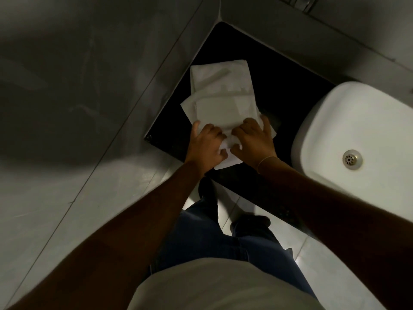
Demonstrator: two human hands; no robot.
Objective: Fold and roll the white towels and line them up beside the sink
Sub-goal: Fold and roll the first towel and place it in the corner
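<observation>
A white towel [215, 110] lies flat on the black countertop [274, 86], folded into a long strip that runs away from me. Its near end is bunched into a small roll under my fingers. My left hand [206, 146] grips the left side of that near end, and my right hand [253, 139] grips the right side. A second folded white towel [221, 76] lies beneath and beyond the first one, nearer the corner of the walls. The white sink [357, 135] stands to the right of the towels, with its metal drain [352, 159] showing.
Grey tiled walls meet in a corner just behind the countertop. A metal fitting [304, 2] shows at the top edge. The counter's front edge runs diagonally under my wrists. My legs and dark shoes [250, 222] stand on the pale tiled floor below.
</observation>
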